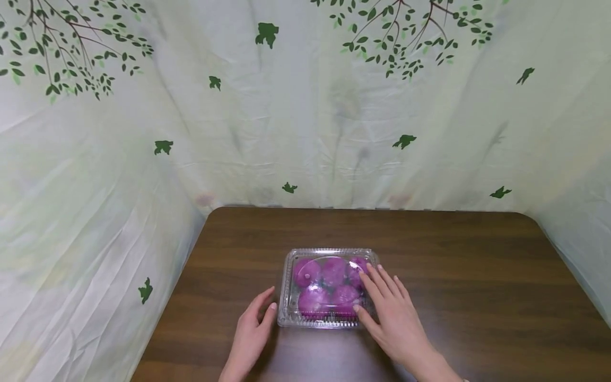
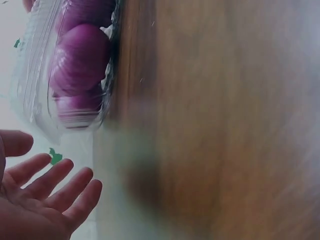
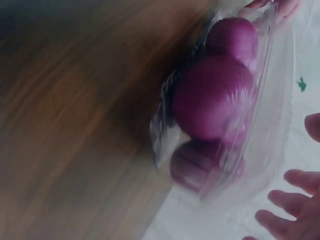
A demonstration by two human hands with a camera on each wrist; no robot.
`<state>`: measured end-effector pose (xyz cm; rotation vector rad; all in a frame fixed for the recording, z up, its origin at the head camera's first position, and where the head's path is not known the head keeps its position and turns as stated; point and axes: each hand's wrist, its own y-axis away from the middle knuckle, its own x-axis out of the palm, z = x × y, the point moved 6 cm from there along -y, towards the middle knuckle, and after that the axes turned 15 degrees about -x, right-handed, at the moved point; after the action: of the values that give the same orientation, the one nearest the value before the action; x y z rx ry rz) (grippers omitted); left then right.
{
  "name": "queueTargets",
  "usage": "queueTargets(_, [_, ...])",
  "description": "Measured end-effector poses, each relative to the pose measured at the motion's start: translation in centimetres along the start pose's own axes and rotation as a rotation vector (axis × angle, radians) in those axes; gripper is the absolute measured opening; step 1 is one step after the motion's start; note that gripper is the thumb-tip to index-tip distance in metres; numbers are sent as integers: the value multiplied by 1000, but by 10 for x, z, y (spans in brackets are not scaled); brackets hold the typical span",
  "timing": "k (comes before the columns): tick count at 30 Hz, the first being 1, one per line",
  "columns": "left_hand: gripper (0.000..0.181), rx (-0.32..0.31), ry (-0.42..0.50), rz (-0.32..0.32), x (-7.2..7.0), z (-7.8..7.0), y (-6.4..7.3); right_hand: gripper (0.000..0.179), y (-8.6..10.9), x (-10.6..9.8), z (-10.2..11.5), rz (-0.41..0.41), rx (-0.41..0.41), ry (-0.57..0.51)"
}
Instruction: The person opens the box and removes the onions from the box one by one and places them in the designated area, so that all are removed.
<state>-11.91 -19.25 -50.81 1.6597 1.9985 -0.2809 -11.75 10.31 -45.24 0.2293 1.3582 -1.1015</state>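
A clear plastic clamshell box lies closed on the brown table, with several red onions visible through its lid. My left hand is at the box's left front corner, thumb and fingers spread. The left wrist view shows a gap between those fingers and the box. Over the right side of the lid reaches my right hand, fingers extended. In the right wrist view its fingers also stand apart from the plastic. Neither hand grips anything.
The wooden table has rounded far corners and surrounds the box on all sides. Behind and beside it hangs a pale curtain printed with green leaves and branches.
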Motion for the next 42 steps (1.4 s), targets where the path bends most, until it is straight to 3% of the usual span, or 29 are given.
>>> queueTargets(7, [34, -141, 305, 126, 8, 11, 3, 62, -13, 13, 19, -90, -163, -82])
queueTargets(13, [39, -239, 545, 217, 16, 18, 8, 63, -25, 25, 35, -81, -245, -95])
queueTargets(21, [46, -233, 827, 355, 27, 24, 15, 64, -44, 36, 50, -50, -312, -138])
queueTargets(28, [49, -200, 954, 407, 27, 24, 20, 61, -59, 45, 62, -61, -353, -193])
queueTargets(34, [44, -213, 1030, 457, 28, 25, 22, 60, -71, 56, 74, -6, -405, -227])
queueTargets(42, [38, -251, 1117, 490, 29, 26, 22, 50, -82, 70, 84, 62, -515, -159])
